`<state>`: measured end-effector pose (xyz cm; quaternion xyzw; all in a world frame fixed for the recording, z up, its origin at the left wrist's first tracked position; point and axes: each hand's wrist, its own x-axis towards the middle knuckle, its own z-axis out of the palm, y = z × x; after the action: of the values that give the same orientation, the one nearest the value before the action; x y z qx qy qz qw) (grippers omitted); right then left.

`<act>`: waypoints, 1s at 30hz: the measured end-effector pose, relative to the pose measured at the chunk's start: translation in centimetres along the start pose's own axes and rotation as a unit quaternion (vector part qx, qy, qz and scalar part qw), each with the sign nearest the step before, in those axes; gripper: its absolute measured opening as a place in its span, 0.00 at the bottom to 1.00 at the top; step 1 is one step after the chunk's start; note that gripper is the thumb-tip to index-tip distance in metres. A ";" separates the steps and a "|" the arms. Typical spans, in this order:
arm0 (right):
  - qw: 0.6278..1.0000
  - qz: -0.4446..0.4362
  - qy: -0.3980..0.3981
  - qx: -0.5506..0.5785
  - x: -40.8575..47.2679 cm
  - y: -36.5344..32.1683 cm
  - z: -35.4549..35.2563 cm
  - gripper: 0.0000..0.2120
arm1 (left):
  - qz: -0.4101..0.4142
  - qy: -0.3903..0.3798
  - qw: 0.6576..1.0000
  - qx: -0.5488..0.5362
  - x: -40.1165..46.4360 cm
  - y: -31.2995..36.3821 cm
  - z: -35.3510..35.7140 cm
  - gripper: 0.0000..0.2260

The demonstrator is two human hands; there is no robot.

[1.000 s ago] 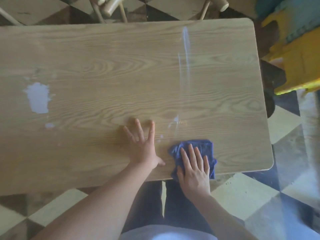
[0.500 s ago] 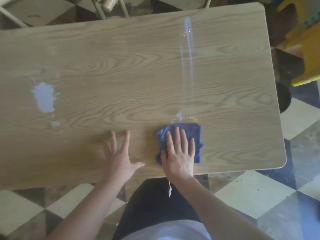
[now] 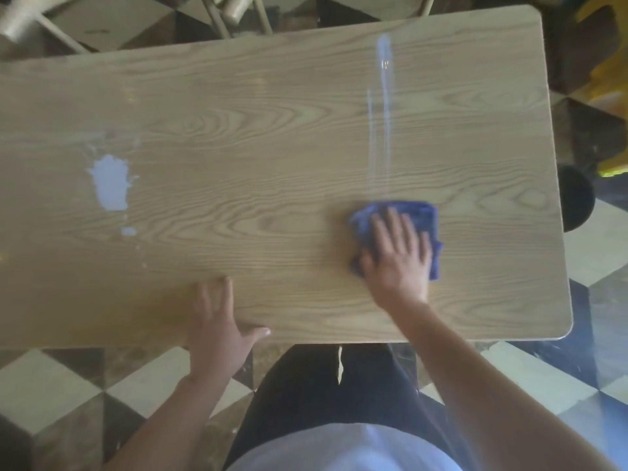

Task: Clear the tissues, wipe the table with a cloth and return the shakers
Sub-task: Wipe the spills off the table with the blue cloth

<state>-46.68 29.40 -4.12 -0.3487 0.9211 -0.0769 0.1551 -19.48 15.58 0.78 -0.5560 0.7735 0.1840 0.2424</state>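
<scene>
A blue cloth [image 3: 401, 215] is pressed flat at the desk's [image 3: 272, 130] four o'clock by the right hand [image 3: 396, 256], open-palmed, while the left hand [image 3: 217, 331], its grip spread and empty, is rested at six o'clock.

No legible text, labels, brands, numbers or signs in head view. Wooden table [image 3: 272, 137]: bare wood grain, no markings. Blue cloth [image 3: 413, 217]: no tag or print visible. Yellow object [image 3: 611, 73] at right edge: blurred, no lettering readable.
</scene>
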 end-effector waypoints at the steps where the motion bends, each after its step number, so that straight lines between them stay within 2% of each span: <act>1: 0.997 0.079 0.024 0.011 0.5 2.7 -1.2 0.32 | 0.001 0.001 1.000 -0.003 0.2 0.2 0.0 0.56; 3: 0.970 0.228 0.064 0.053 1.8 6.5 -2.8 0.31 | 0.002 0.003 1.000 -0.009 0.5 0.6 -0.1 0.57; 5: 0.936 0.329 0.083 0.091 3.7 7.5 -3.4 0.30 | 0.009 -0.004 1.000 -0.002 0.8 1.0 -0.2 0.57; 7: 0.921 0.366 0.096 0.095 5.8 6.1 -3.2 0.31 | 0.018 -0.011 1.000 0.015 1.1 1.4 -0.5 0.58; 8: 0.924 0.357 0.098 0.092 6.8 4.6 -2.8 0.31 | 0.021 -0.009 0.999 0.025 1.3 1.5 -0.7 0.59; 10: 0.952 0.282 0.091 0.072 8.4 0.4 -1.8 0.33 | 0.025 -0.002 0.999 0.036 1.5 1.9 -0.8 0.60; 13: 0.993 0.089 0.032 0.064 9.4 -8.1 0.1 0.34 | 0.015 -0.007 0.999 0.030 1.6 2.5 -0.6 0.61; 17: 0.984 -0.151 -0.071 0.069 7.8 -18.2 2.6 0.30 | 0.012 -0.011 0.999 0.035 1.5 3.6 -0.6 0.58; 20: 0.969 -0.221 -0.101 0.044 7.9 -19.4 3.5 0.28 | 0.025 -0.023 0.999 0.007 1.1 5.9 -0.9 0.51; 22: 0.968 -0.232 -0.079 0.050 9.2 -17.1 2.9 0.28 | 0.040 -0.024 0.999 0.011 1.4 7.9 -1.2 0.50; 25: 0.987 -0.150 -0.004 0.051 12.6 -9.9 0.6 0.28 | 0.056 -0.034 0.998 0.011 3.0 10.6 -1.7 0.53; 28: 0.998 -0.009 0.050 0.031 17.1 -0.3 -3.2 0.28 | 0.056 -0.080 0.995 -0.006 5.0 13.0 -2.9 0.60; 30: 0.993 0.091 0.073 0.035 19.2 6.0 -6.0 0.30 | 0.052 -0.097 0.994 -0.001 5.9 13.9 -3.4 0.64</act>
<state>-66.04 21.23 -4.45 -0.2512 0.9546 -0.1197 0.1062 -34.83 13.54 0.32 -0.4952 0.7737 0.2506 0.3057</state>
